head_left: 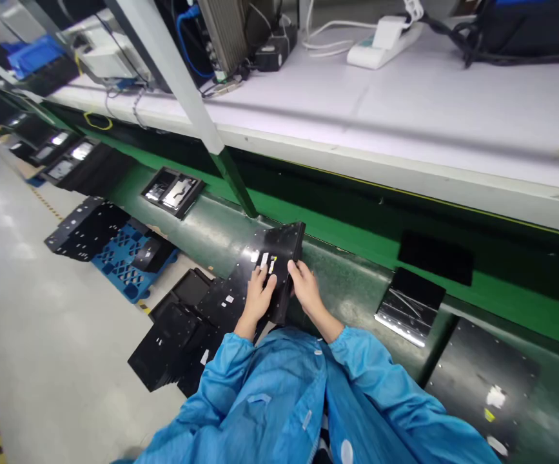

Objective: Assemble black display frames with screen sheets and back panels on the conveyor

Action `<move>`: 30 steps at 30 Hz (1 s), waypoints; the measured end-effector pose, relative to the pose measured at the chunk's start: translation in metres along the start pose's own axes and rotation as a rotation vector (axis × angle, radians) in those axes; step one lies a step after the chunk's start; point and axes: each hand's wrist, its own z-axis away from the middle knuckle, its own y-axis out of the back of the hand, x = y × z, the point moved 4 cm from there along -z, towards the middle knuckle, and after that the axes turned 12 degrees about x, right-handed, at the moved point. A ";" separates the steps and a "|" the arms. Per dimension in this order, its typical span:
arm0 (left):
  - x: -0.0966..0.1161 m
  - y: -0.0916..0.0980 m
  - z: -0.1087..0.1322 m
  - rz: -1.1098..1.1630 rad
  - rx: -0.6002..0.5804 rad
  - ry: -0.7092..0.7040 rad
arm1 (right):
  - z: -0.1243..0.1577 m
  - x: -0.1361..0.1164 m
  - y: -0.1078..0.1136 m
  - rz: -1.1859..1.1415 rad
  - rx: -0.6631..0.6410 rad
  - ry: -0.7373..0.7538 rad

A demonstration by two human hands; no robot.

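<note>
A flat black metal casing [286, 241] with white and yellow labels stands tilted on the green bench, close to my body. My left hand [260, 293] lies on its labelled face, fingers stretched out and thumb apart. At the casing's right edge, my right hand [305, 287] has its thumb on the near side, its other fingers partly hidden behind; it grips that edge. Just left of my left hand are more black panels [221, 303] with small white labels, piled up and overlapping.
Above the green bench [347, 277] runs a white shelf [405, 122] carrying a power strip [380, 48] and cables. A green-and-white post [231, 174] rises ahead. Left on the floor, a blue pallet [127, 261] bears black panels. Thin strips lie on a dark panel [412, 299] at right.
</note>
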 end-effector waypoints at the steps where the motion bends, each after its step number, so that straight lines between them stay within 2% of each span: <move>1: 0.010 0.006 -0.003 0.091 -0.064 -0.025 | 0.000 -0.010 -0.008 -0.037 -0.041 -0.005; 4: 0.039 0.034 -0.021 0.176 -0.164 -0.117 | -0.011 -0.036 -0.035 -0.020 -0.065 0.086; 7: 0.063 0.068 -0.039 -0.013 -0.165 -0.215 | -0.035 -0.054 -0.060 -0.025 -0.012 0.255; 11: 0.082 0.097 -0.055 -0.261 -0.204 -0.311 | -0.066 -0.063 -0.103 -0.191 -0.082 0.223; 13: 0.082 0.106 -0.064 -0.305 -0.201 -0.279 | -0.074 -0.065 -0.125 -0.160 -0.059 0.225; 19: 0.053 0.136 -0.084 -0.490 0.042 -0.006 | -0.067 -0.066 -0.184 0.060 0.025 0.317; 21: 0.045 0.144 -0.091 -0.532 0.063 0.029 | -0.065 -0.067 -0.198 0.077 0.044 0.325; 24: 0.039 0.149 -0.106 -0.555 0.078 0.015 | -0.064 -0.068 -0.206 0.053 0.061 0.316; 26: 0.035 0.152 -0.115 -0.595 0.118 0.015 | -0.059 -0.069 -0.198 -0.018 0.077 0.309; 28: 0.028 0.156 -0.117 -0.660 0.173 0.069 | -0.049 -0.074 -0.179 -0.130 0.076 0.329; 30: 0.019 0.164 -0.115 -0.698 0.242 0.111 | -0.035 -0.081 -0.151 -0.243 0.021 0.379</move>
